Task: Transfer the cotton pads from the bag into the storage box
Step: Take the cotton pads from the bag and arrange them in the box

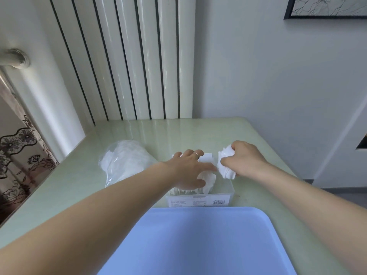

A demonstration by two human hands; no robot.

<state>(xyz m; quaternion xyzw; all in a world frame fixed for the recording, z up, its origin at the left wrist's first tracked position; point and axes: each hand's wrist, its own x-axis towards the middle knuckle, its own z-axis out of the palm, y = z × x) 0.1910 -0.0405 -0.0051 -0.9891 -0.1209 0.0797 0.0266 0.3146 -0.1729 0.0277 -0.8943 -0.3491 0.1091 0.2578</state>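
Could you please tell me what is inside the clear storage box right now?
White cotton pads lie inside the clear storage box, with the left hand pressing on them. The hand covers much of the interior, so how full it is cannot be seen.

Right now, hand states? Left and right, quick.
Left hand: open, fingers straight, pressing cotton pads down in the clear box.
Right hand: closed on a stack of pads, over the box.

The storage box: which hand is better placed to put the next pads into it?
The right hand. It already grips a stack of cotton pads just above the storage box. The left hand presses the pads already inside.
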